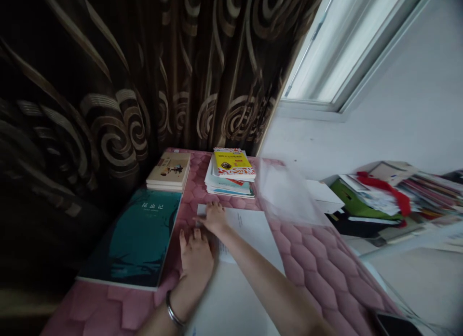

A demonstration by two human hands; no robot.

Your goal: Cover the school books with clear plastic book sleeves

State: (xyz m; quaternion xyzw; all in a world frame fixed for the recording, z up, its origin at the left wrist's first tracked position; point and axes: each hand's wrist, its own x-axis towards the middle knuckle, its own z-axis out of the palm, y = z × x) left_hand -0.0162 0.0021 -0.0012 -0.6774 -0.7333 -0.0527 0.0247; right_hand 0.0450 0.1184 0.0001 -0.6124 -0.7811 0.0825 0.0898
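White printed sheets of paper (253, 230) lie on the pink quilted cover, some text showing near the top. My right hand (216, 218) rests flat on the upper left part of the sheets, its thumb stretched out toward their left edge. Closer to me, my left hand (197, 255) lies along the same left edge with its fingers extended; a silver bracelet (173, 311) circles that wrist. Neither hand visibly grips anything. My right forearm covers part of the paper. To the left of my hands is a large teal book (141, 239) with white characters.
Behind the teal book sits a stack of tan books (169, 169). A pile topped by a yellow book (235, 162) stands beyond the paper. Clear plastic (289, 191) lies right of it. A dark phone-like object (394, 324) is at lower right, and a cluttered shelf (427, 225) runs alongside.
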